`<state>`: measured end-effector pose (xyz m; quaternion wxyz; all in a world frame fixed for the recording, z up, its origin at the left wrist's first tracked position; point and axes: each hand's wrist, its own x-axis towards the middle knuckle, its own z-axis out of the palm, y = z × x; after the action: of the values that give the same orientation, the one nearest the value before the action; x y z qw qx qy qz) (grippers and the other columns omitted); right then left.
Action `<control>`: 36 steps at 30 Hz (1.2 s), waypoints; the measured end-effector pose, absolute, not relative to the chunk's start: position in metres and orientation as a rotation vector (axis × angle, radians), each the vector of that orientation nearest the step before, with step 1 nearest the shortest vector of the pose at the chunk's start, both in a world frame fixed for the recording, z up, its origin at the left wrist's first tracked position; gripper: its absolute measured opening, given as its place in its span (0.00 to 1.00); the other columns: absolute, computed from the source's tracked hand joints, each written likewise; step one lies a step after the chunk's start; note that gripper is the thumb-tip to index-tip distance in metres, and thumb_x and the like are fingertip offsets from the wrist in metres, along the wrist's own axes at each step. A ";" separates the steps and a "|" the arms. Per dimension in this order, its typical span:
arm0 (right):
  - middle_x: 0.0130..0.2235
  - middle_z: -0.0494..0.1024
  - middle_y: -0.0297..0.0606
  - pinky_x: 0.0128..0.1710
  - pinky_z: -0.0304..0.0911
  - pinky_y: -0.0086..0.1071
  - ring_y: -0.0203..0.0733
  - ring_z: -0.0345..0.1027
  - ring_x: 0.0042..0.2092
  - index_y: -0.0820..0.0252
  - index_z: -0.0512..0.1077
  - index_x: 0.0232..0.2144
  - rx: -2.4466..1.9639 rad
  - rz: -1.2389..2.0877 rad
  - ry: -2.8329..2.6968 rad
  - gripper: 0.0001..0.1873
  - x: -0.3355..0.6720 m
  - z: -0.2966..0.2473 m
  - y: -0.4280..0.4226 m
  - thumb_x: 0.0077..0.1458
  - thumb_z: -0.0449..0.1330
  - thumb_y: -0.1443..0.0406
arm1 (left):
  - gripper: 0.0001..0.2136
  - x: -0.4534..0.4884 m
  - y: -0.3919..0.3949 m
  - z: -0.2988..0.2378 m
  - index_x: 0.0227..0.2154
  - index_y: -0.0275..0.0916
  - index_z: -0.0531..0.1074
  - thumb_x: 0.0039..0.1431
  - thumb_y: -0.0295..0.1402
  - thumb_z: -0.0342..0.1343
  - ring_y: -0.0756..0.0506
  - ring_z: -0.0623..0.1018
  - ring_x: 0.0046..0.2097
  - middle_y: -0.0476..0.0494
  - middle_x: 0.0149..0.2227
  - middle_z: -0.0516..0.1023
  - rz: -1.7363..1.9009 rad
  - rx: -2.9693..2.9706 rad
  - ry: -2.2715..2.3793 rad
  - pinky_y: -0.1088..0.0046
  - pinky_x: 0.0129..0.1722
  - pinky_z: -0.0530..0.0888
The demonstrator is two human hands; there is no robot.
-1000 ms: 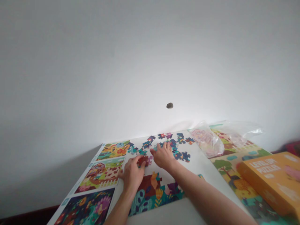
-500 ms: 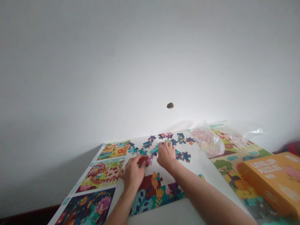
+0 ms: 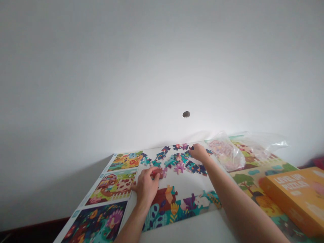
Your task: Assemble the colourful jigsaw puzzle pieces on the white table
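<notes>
My left hand [image 3: 146,182] is closed on a reddish-brown puzzle piece [image 3: 158,173], held by thumb and fingers above the white board. A pink-purple piece touches or lies just beside it. My right hand [image 3: 199,153] reaches to the far side of the board, fingertips pinched on a dark blue puzzle piece [image 3: 191,147], partly hidden by the fingers. Between the hands lie several loose pieces, among them a pink one [image 3: 179,167] and teal ones. Nearer me is a joined strip of puzzle [image 3: 164,216] with a brown animal, a white rabbit and plants.
Three printed pictures [image 3: 111,187] line the board's left side. To the right are clear plastic bags [image 3: 227,153], a colourful printed sheet [image 3: 243,184] and an orange puzzle box [image 3: 291,195]. A white wall with a small hole [image 3: 186,114] stands behind.
My right hand has moved away and to the right, from the middle pieces to the far pieces, uncovering the pink piece and the rabbit part. My left hand stays at the reddish-brown piece.
</notes>
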<state>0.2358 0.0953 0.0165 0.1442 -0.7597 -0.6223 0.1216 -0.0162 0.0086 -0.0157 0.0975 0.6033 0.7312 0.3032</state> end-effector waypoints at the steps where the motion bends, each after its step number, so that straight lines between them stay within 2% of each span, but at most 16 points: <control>1: 0.43 0.78 0.54 0.43 0.61 0.38 0.53 0.71 0.46 0.66 0.76 0.43 -2.222 0.335 -1.765 0.17 0.236 0.016 0.094 0.55 0.56 0.62 | 0.12 -0.016 0.009 -0.016 0.42 0.50 0.76 0.56 0.33 0.56 0.39 0.75 0.48 0.45 0.45 0.77 0.901 1.791 2.159 0.49 0.54 0.62; 3: 0.48 0.74 0.59 0.47 0.59 0.47 0.60 0.67 0.51 0.67 0.74 0.46 -2.267 0.277 -1.715 0.20 0.234 0.015 0.090 0.53 0.58 0.61 | 0.12 -0.016 0.009 -0.016 0.42 0.50 0.76 0.56 0.33 0.57 0.39 0.75 0.48 0.45 0.45 0.77 0.901 1.795 2.154 0.50 0.54 0.62; 5: 0.53 0.70 0.58 0.50 0.56 0.52 0.63 0.61 0.56 0.64 0.71 0.51 -2.245 0.228 -1.725 0.26 0.229 0.013 0.087 0.53 0.60 0.57 | 0.11 -0.016 0.008 -0.015 0.42 0.50 0.77 0.56 0.33 0.57 0.39 0.75 0.48 0.45 0.45 0.77 0.896 1.786 2.164 0.48 0.54 0.61; 8: 0.55 0.70 0.47 0.53 0.55 0.48 0.59 0.59 0.57 0.53 0.64 0.59 -1.985 0.324 -1.946 0.39 0.219 0.008 0.087 0.45 0.66 0.52 | 0.11 -0.016 0.008 -0.014 0.42 0.50 0.77 0.56 0.34 0.57 0.39 0.75 0.47 0.44 0.45 0.77 0.891 1.777 2.165 0.45 0.55 0.59; 10: 0.55 0.71 0.43 0.52 0.55 0.44 0.57 0.61 0.56 0.50 0.63 0.60 -1.825 0.408 -2.056 0.45 0.215 0.004 0.088 0.38 0.70 0.53 | 0.11 -0.016 0.008 -0.014 0.43 0.49 0.76 0.56 0.34 0.56 0.39 0.75 0.47 0.43 0.45 0.77 0.886 1.779 2.158 0.45 0.55 0.59; 11: 0.53 0.73 0.42 0.51 0.56 0.41 0.56 0.63 0.55 0.49 0.64 0.58 -1.788 0.431 -2.071 0.44 0.214 0.003 0.090 0.37 0.71 0.55 | 0.12 -0.016 0.009 -0.014 0.43 0.49 0.76 0.57 0.34 0.56 0.39 0.75 0.47 0.43 0.45 0.77 0.882 1.779 2.156 0.46 0.55 0.59; 13: 0.47 0.77 0.39 0.45 0.57 0.35 0.50 0.67 0.49 0.51 0.71 0.52 -1.801 0.434 -2.027 0.36 0.216 0.001 0.092 0.38 0.70 0.59 | 0.12 -0.016 0.009 -0.014 0.44 0.48 0.76 0.57 0.33 0.56 0.40 0.75 0.47 0.43 0.45 0.77 0.878 1.782 2.158 0.48 0.55 0.61; 17: 0.34 0.78 0.38 0.33 0.55 0.28 0.41 0.69 0.37 0.59 0.76 0.38 -1.874 0.375 -1.825 0.13 0.225 0.008 0.098 0.50 0.62 0.59 | 0.12 -0.017 0.009 -0.016 0.44 0.48 0.77 0.57 0.33 0.56 0.41 0.75 0.47 0.44 0.45 0.77 0.894 1.815 2.147 0.55 0.54 0.64; 20: 0.30 0.77 0.39 0.29 0.52 0.27 0.39 0.68 0.33 0.62 0.76 0.34 -1.924 0.317 -1.660 0.17 0.233 0.014 0.101 0.58 0.53 0.56 | 0.12 -0.017 0.008 -0.016 0.43 0.47 0.77 0.57 0.33 0.56 0.41 0.75 0.48 0.44 0.45 0.77 0.901 1.822 2.138 0.58 0.53 0.65; 23: 0.29 0.77 0.39 0.28 0.53 0.27 0.39 0.69 0.33 0.62 0.76 0.33 -1.969 0.299 -1.539 0.22 0.241 0.014 0.105 0.61 0.49 0.53 | 0.11 -0.016 0.007 -0.013 0.43 0.48 0.77 0.57 0.33 0.56 0.40 0.75 0.48 0.44 0.46 0.77 0.874 1.799 2.157 0.53 0.55 0.63; 26: 0.31 0.78 0.40 0.30 0.56 0.27 0.42 0.71 0.35 0.61 0.76 0.35 -2.018 0.297 -1.453 0.23 0.246 0.009 0.107 0.61 0.48 0.52 | 0.11 -0.015 0.007 -0.012 0.43 0.49 0.77 0.57 0.32 0.56 0.40 0.75 0.48 0.44 0.46 0.77 0.867 1.798 2.161 0.52 0.56 0.62; 28: 0.34 0.78 0.44 0.34 0.58 0.29 0.44 0.72 0.38 0.63 0.75 0.41 -2.064 0.281 -1.396 0.23 0.248 0.006 0.106 0.62 0.47 0.54 | 0.12 -0.015 0.007 -0.011 0.43 0.48 0.77 0.57 0.32 0.56 0.40 0.75 0.48 0.44 0.46 0.77 0.870 1.801 2.158 0.52 0.56 0.62; 30: 0.42 0.76 0.51 0.41 0.60 0.33 0.49 0.70 0.45 0.66 0.69 0.52 -2.114 0.238 -1.329 0.25 0.248 0.005 0.103 0.61 0.50 0.55 | 0.11 -0.015 0.007 -0.011 0.43 0.48 0.77 0.57 0.33 0.56 0.40 0.75 0.48 0.44 0.46 0.77 0.866 1.793 2.162 0.51 0.56 0.61; 32: 0.50 0.71 0.57 0.48 0.58 0.40 0.56 0.65 0.52 0.65 0.61 0.60 -2.160 0.177 -1.328 0.33 0.247 0.008 0.099 0.55 0.57 0.56 | 0.11 -0.015 0.007 -0.011 0.43 0.48 0.77 0.57 0.33 0.56 0.40 0.75 0.48 0.43 0.46 0.77 0.860 1.787 2.164 0.49 0.57 0.60; 34: 0.53 0.67 0.56 0.51 0.55 0.48 0.62 0.59 0.56 0.58 0.63 0.60 -2.187 0.139 -1.470 0.35 0.245 0.013 0.094 0.50 0.63 0.57 | 0.11 -0.015 0.007 -0.011 0.43 0.48 0.77 0.57 0.33 0.56 0.40 0.75 0.48 0.43 0.46 0.77 0.863 1.786 2.163 0.48 0.57 0.59; 36: 0.53 0.67 0.53 0.52 0.53 0.51 0.63 0.57 0.56 0.51 0.72 0.53 -2.184 0.151 -1.682 0.28 0.242 0.018 0.091 0.47 0.65 0.58 | 0.12 -0.015 0.007 -0.011 0.43 0.49 0.76 0.57 0.33 0.56 0.40 0.75 0.47 0.43 0.46 0.77 0.861 1.786 2.158 0.46 0.57 0.59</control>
<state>0.2425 0.0913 0.0178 0.1894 -0.7767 -0.5983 0.0537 -0.0151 0.0068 -0.0111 0.1052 0.6060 0.7323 0.2923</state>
